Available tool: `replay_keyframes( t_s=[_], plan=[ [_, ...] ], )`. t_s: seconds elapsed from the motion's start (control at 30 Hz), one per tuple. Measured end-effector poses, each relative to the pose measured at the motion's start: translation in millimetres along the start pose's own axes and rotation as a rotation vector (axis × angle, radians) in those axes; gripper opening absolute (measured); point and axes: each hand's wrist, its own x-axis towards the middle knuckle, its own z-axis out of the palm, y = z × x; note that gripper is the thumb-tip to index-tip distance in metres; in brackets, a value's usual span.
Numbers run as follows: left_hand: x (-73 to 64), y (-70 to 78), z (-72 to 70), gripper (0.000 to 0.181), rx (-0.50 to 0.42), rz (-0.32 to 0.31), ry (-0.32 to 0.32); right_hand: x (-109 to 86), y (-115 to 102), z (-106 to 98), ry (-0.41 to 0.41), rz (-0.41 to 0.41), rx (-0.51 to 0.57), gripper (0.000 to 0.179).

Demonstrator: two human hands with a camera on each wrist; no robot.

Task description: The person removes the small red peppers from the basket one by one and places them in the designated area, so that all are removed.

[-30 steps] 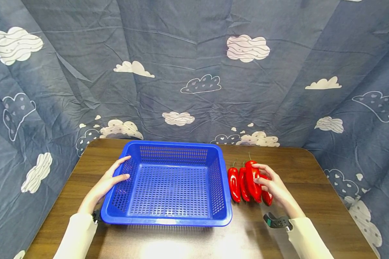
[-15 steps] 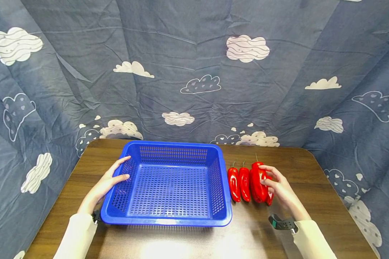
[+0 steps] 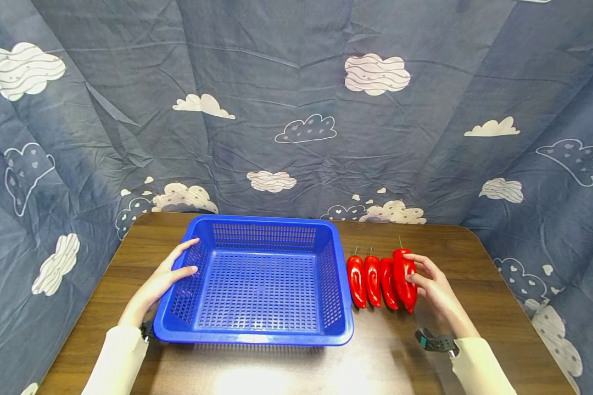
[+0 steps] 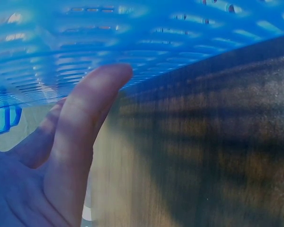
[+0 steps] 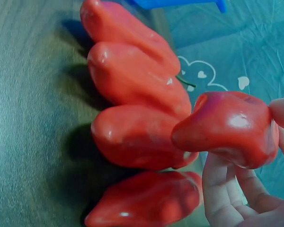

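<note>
My right hand [image 3: 432, 282] pinches a glossy long red pepper [image 3: 405, 280] between thumb and fingers at the right end of a row. In the right wrist view this pepper [image 5: 232, 127] is up in the fingers, apart from several red peppers [image 5: 137, 137] lying side by side on the table. From the head, the held pepper hides the one under it; another red pepper [image 3: 388, 282] lies just left of it. My left hand [image 3: 160, 280] rests over the left rim of a blue plastic basket [image 3: 254, 338], thumb and forefinger extended. The left wrist view shows the thumb [image 4: 80, 127] against the blue wall.
The basket's slotted floor [image 3: 259, 291] shows bare. Its right wall stands close beside the leftmost red pepper [image 3: 357, 281]. The brown wooden table [image 3: 454, 252] ends at the back against a dark curtain [image 3: 296, 153] with cloud prints.
My right hand has moved right with the held pepper, passing over the row and uncovering the third pepper from the left. The left hand and basket have stayed put.
</note>
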Motion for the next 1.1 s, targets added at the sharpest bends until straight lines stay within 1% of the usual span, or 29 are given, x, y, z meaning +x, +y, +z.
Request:
replay_keyframes(
  t_s=[0.03, 0.1, 0.17, 0.23, 0.27, 0.3, 0.33, 0.37, 0.47, 0.5, 0.53, 0.57, 0.6, 0.7, 0.8, 0.9, 1.03, 1.1],
  plan=[
    [0.1, -0.1, 0.0, 0.061, 0.0, 0.001, 0.0, -0.7, -0.7, -0.3, -0.008, -0.013, 0.019, 0.047],
    [0.1, -0.4, 0.0, 0.062, -0.008, -0.005, -0.002, -6.6, -16.9, 7.6, -0.002, -0.003, 0.01, 0.047],
    [0.2, -0.4, 0.2, 0.062, -0.018, -0.012, -0.004, -14.9, -41.3, 19.8, 0.01, 0.013, -0.004, 0.046],
    [0.4, -0.5, 0.1, 0.062, -0.027, -0.019, -0.008, -20.7, -54.6, 27.6, 0.037, 0.02, -0.012, 0.043],
    [0.3, -0.5, 0.0, 0.062, -0.034, -0.023, -0.01, -23.6, -62.2, 31.0, 0.043, 0.029, -0.046, 0.044],
    [0.3, -0.5, -0.1, 0.062, -0.035, -0.024, -0.01, -23.1, -58.5, 28.2, 0.035, 0.006, -0.009, 0.043],
    [0.3, -0.5, -0.1, 0.062, -0.037, -0.024, -0.011, -24.6, -61.3, 29.0, 0.039, 0.006, -0.025, 0.043],
    [0.2, -0.6, -0.1, 0.062, -0.037, -0.023, -0.012, -24.0, -55.8, 24.9, 0.031, -0.012, 0.003, 0.042],
    [-0.1, -0.6, -0.2, 0.062, -0.033, -0.021, -0.008, -24.6, -49.1, 17.7, 0.029, -0.019, -0.008, 0.043],
    [-0.2, -0.5, -0.1, 0.062, -0.03, -0.019, -0.006, -25.5, -49.0, 16.7, 0.04, -0.014, 0.001, 0.042],
    [-0.2, -0.4, 0.0, 0.062, -0.026, -0.019, -0.003, -27.6, -52.9, 17.7, 0.051, 0.007, -0.039, 0.043],
    [-0.3, -0.2, 0.1, 0.061, -0.023, -0.019, 0.002, -27.8, -51.6, 16.1, 0.065, 0.007, -0.023, 0.042],
    [-0.3, -0.1, 0.1, 0.061, -0.021, -0.02, 0.005, -28.9, -53.9, 15.9, 0.073, 0.023, -0.053, 0.043],
    [-0.3, 0.3, 0.4, 0.061, -0.016, -0.019, 0.011, -28.7, -47.4, 9.1, 0.095, 0.027, -0.041, 0.043],
    [-0.2, 0.4, 0.6, 0.061, -0.015, -0.018, 0.011, -27.6, -36.7, -0.3, 0.094, 0.04, -0.073, 0.045],
    [-0.1, 0.5, 0.7, 0.062, -0.019, -0.016, 0.007, -25.2, -22.6, -10.0, 0.117, 0.084, -0.102, 0.047],
    [-0.1, 0.9, 0.7, 0.062, -0.028, -0.013, 0.002, -21.6, -3.6, -20.5, 0.167, 0.126, -0.076, 0.05],
    [-0.2, 1.1, 0.7, 0.062, -0.031, -0.013, -0.001, -21.3, 2.1, -23.6, 0.18, 0.122, -0.075, 0.052]
  ],
)
